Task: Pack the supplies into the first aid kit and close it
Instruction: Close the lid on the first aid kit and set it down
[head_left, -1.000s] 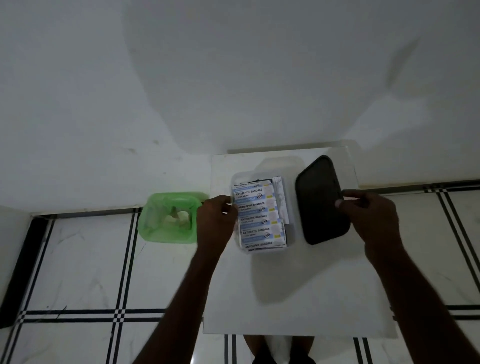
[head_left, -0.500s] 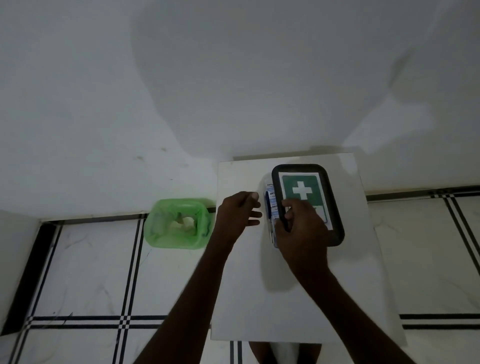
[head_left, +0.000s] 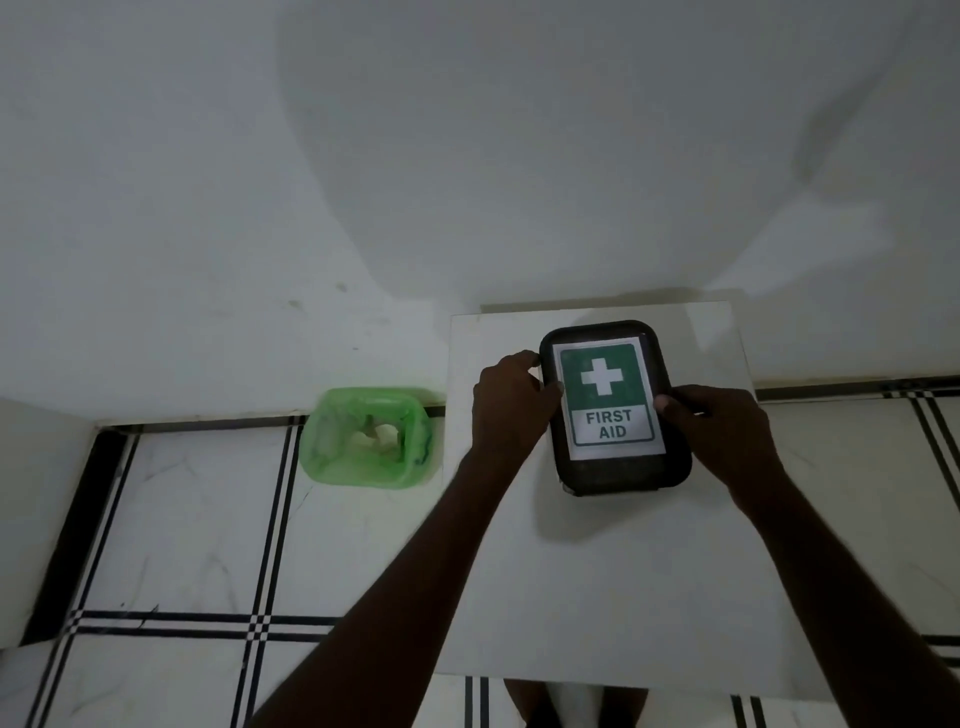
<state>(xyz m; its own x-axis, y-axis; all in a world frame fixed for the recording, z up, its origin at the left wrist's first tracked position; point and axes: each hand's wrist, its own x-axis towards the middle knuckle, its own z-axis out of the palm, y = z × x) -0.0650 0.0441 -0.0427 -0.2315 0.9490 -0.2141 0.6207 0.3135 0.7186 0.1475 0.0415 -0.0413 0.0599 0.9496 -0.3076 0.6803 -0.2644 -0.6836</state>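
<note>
The first aid kit (head_left: 613, 473) lies flat on the white table (head_left: 597, 582), its black lid on top with a green and white "FIRST AID" label facing up. The lid covers the box, so the bandage packets inside are hidden. My left hand (head_left: 511, 402) grips the kit's left edge, thumb on the lid rim. My right hand (head_left: 719, 428) holds the right edge, thumb resting on the lid near the label.
A green plastic bin (head_left: 370, 439) with a liner and some scraps inside stands on the tiled floor to the left of the table. A white wall rises just behind the table.
The lid went from lying upside down beside the open box to sitting label-up on the box. My right hand shifted to the kit's right edge and my left hand closed on its left edge.
</note>
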